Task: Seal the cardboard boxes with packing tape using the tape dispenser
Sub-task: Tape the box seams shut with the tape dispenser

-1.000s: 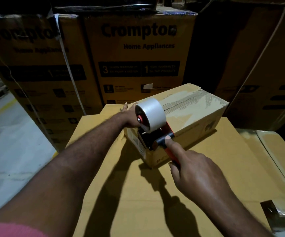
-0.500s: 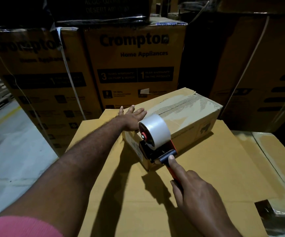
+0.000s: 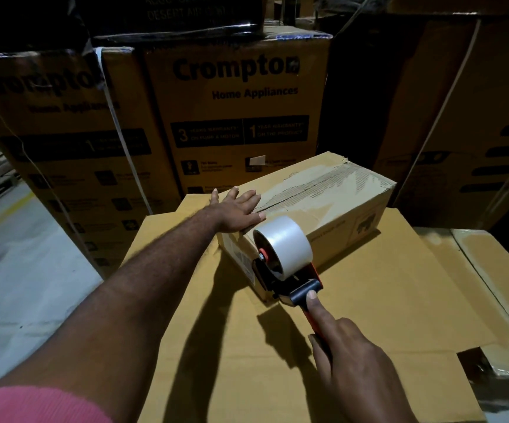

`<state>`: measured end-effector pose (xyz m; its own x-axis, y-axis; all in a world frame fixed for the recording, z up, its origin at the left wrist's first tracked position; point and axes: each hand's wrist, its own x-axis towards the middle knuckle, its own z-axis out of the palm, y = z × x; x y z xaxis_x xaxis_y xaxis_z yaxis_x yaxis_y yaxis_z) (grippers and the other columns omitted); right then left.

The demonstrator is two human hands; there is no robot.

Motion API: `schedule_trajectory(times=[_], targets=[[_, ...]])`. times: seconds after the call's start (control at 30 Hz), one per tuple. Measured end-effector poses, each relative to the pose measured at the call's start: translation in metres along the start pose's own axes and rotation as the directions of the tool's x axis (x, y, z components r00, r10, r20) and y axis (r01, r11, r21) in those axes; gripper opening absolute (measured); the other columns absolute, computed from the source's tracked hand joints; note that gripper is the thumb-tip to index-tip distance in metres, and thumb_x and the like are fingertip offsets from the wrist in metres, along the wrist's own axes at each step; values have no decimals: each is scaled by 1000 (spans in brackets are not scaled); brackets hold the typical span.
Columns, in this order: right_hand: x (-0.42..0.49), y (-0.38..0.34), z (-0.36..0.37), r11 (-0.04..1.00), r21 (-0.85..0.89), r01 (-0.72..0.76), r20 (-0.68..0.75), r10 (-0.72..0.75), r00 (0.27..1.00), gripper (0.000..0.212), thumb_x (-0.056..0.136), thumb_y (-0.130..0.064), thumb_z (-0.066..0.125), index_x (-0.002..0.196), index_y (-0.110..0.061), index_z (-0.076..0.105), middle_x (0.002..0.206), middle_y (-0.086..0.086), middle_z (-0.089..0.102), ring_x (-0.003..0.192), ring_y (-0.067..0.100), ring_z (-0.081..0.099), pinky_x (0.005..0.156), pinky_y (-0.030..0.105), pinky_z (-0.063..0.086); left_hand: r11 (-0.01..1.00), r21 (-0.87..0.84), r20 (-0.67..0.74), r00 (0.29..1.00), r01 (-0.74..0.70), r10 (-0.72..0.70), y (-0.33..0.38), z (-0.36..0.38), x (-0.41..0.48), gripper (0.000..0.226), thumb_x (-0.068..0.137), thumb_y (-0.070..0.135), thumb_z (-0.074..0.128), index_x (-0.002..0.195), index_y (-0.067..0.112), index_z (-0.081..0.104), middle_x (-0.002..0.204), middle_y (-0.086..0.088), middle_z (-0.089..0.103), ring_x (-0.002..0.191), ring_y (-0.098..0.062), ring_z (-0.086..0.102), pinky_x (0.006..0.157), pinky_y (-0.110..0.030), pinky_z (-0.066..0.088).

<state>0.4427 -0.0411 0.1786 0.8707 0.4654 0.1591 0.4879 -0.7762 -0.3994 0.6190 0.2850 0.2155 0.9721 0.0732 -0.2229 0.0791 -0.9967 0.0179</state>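
Note:
A small cardboard box (image 3: 332,209) lies on a big flat carton (image 3: 369,300), with clear tape along its top seam. My left hand (image 3: 238,212) presses flat on the box's top near its left end, fingers straight. My right hand (image 3: 354,358) grips the red handle of the tape dispenser (image 3: 290,270), with the index finger stretched along the handle onto its black head. The dispenser carries a clear tape roll (image 3: 283,244) and sits against the near end face of the box, below the top edge.
Tall printed appliance cartons (image 3: 235,111) stand stacked close behind and to the right. Another carton (image 3: 491,288) with a taped seam lies at the right. Grey floor (image 3: 12,270) with a yellow line runs along the left.
The dispenser has come back toward me off the box's top and down over its near end. My left hand has spread flat on the top.

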Motion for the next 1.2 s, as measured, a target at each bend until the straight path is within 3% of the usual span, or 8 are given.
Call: schedule_trajectory(times=[0.3, 0.5, 0.73, 0.83, 0.97, 1.03, 1.1, 1.2], targets=[[3, -5, 5, 1000, 9, 9, -3, -9, 1000, 92, 98, -49, 46, 128, -64, -40, 102, -11, 53, 75, 10, 56, 65, 22, 46, 999, 20, -58, 998, 26, -25, 12, 6, -6, 81, 98, 72, 15, 161, 25, -5, 169, 2, -13, 155, -29, -13, 115, -69, -14], [0, -17, 12, 996, 89, -29, -7, 30, 1000, 89, 98, -51, 46, 128, -67, -37, 108, -10, 58, 89, 12, 62, 76, 27, 53, 983, -144, 17, 993, -111, 114, 40, 18, -47, 129, 61, 90, 34, 162, 20, -6, 167, 0, -20, 153, -20, -20, 119, -61, -14], [-2, -20, 10, 996, 80, -41, 36, 38, 999, 87, 100, -51, 41, 122, -67, -42, 112, -10, 54, 92, 12, 60, 78, 25, 51, 995, 73, -17, 997, -70, 71, 45, 22, -46, 112, 89, 58, 64, 160, 19, -14, 168, -3, -20, 153, -20, -21, 114, -71, -12], [-3, -20, 12, 993, 107, -41, 23, 39, 999, 86, 99, -49, 44, 127, -70, -35, 113, -9, 57, 93, 13, 61, 78, 26, 52, 991, 107, 3, 997, -75, 75, 47, 22, -48, 114, 87, 67, 59, 160, 17, -14, 166, -3, -23, 153, -21, -21, 112, -74, -14], [-2, -23, 10, 980, 170, -101, 29, 98, 995, 79, 99, -49, 43, 127, -70, -28, 124, -13, 56, 102, 6, 56, 86, 19, 47, 994, -98, 69, 996, -46, 52, 52, 10, -47, 101, 92, 76, 39, 162, 19, -7, 166, -1, -23, 153, -22, -22, 111, -71, -20], [0, -24, 4, 988, 122, -96, 49, 91, 995, 78, 100, -50, 40, 129, -65, -31, 124, -14, 54, 100, 5, 55, 84, 18, 47, 951, -309, 89, 994, -32, 62, 49, 1, -49, 82, 100, 70, 22, 162, 22, -5, 167, -1, -22, 152, -21, -24, 111, -68, -24], [4, -29, -4, 996, 49, -73, 98, 68, 993, 80, 102, -51, 35, 127, -60, -40, 120, -13, 50, 95, 7, 56, 79, 20, 47, 919, -394, 120, 990, -15, 67, 47, -3, -49, 83, 99, 70, 24, 161, 23, -6, 166, -2, -23, 152, -21, -24, 112, -65, -25], [10, -32, -11, 999, -16, -46, 181, 48, 982, 81, 104, -47, 32, 127, -56, -45, 116, -6, 45, 91, 9, 54, 78, 26, 49, 999, -16, 124, 992, -32, 34, 47, 14, -46, 119, 84, 73, 59, 159, 18, -14, 164, -3, -28, 150, -24, -28, 107, -75, -22]])
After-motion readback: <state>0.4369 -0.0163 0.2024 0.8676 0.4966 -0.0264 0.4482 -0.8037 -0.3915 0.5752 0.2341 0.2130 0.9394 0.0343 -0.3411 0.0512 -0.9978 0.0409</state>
